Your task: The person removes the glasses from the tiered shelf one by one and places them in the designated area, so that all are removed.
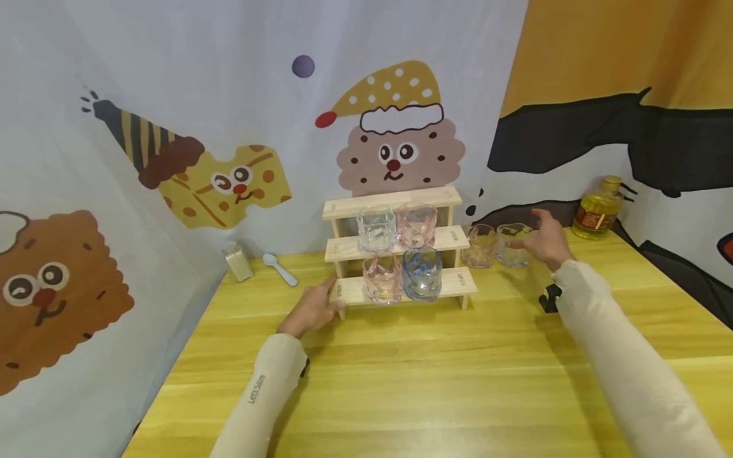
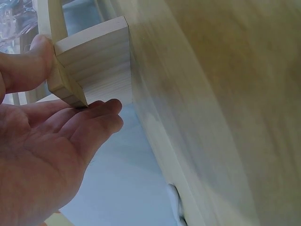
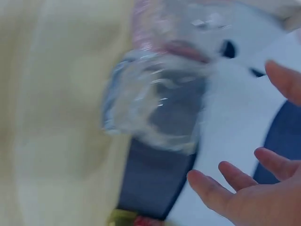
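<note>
Left hand (image 1: 310, 311) pinches the left end of the wooden step rack's (image 1: 452, 282) bottom shelf, thumb on top. Right hand (image 1: 545, 241), fingers spread, holds nothing, just beside the clear faceted glass (image 1: 511, 247) near the table's (image 1: 435, 375) back edge. Right wrist view is motion-blurred; contact unclear.

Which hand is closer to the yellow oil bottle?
The right hand. It hovers by the clear glass, just left of the oil bottle. The left hand is far across, holding the wooden rack.
</note>
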Demonstrator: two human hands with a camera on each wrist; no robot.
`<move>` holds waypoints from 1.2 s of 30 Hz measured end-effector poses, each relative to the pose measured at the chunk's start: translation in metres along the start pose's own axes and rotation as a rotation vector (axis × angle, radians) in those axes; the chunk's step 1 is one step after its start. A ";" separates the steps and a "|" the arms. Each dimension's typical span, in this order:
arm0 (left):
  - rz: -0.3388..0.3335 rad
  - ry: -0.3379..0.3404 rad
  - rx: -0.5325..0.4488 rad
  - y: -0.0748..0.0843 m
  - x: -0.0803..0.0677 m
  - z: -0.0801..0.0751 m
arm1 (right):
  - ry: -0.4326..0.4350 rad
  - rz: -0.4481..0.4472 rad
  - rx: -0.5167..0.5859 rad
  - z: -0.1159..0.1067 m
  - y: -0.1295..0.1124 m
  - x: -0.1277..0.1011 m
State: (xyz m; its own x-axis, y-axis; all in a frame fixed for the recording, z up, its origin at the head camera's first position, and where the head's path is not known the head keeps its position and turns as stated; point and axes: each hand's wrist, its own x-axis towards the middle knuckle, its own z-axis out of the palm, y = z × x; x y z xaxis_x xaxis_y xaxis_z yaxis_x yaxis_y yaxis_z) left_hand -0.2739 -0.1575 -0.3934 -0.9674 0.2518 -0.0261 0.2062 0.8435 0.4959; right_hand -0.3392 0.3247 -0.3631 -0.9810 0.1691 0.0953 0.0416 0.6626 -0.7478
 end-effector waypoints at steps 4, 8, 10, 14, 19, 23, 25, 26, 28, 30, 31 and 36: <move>0.010 0.010 0.010 0.000 0.001 -0.001 | 0.094 -0.026 0.015 -0.006 -0.027 -0.009; 0.013 0.002 0.005 0.001 0.002 -0.001 | 0.113 -0.063 0.114 -0.004 -0.051 -0.020; 0.016 0.000 0.008 0.002 0.002 -0.001 | 0.101 -0.110 0.157 0.000 -0.063 -0.025; 0.011 0.005 0.011 0.004 0.002 -0.002 | 0.062 -0.209 0.197 0.011 -0.083 -0.032; 0.007 0.008 0.008 0.003 0.001 -0.003 | 0.004 -0.292 0.225 0.029 -0.098 -0.036; 0.004 0.007 0.005 0.001 0.000 -0.001 | -0.040 -0.339 0.223 0.043 -0.109 -0.041; 0.004 0.007 0.005 0.002 0.000 -0.001 | -0.060 -0.354 0.219 0.049 -0.115 -0.042; 0.003 0.008 0.008 0.002 -0.001 -0.002 | -0.072 -0.356 0.216 0.053 -0.118 -0.043; 0.007 0.011 0.013 0.002 -0.001 -0.002 | -0.100 -0.365 0.207 0.058 -0.124 -0.043; 0.007 0.009 0.009 0.003 -0.001 -0.002 | -0.128 -0.368 0.201 0.063 -0.128 -0.043; 0.007 0.007 0.008 0.003 0.000 -0.002 | -0.141 -0.372 0.198 0.066 -0.130 -0.043; 0.002 -0.001 0.010 0.003 -0.001 -0.001 | -0.172 -0.388 0.201 0.077 -0.139 -0.040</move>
State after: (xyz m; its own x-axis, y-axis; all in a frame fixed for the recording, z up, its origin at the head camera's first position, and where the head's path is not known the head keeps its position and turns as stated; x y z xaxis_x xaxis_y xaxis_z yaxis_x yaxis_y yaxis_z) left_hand -0.2725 -0.1556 -0.3907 -0.9669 0.2540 -0.0256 0.2097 0.8475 0.4877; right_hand -0.3200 0.1691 -0.3137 -0.9345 -0.1980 0.2957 -0.3557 0.4958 -0.7923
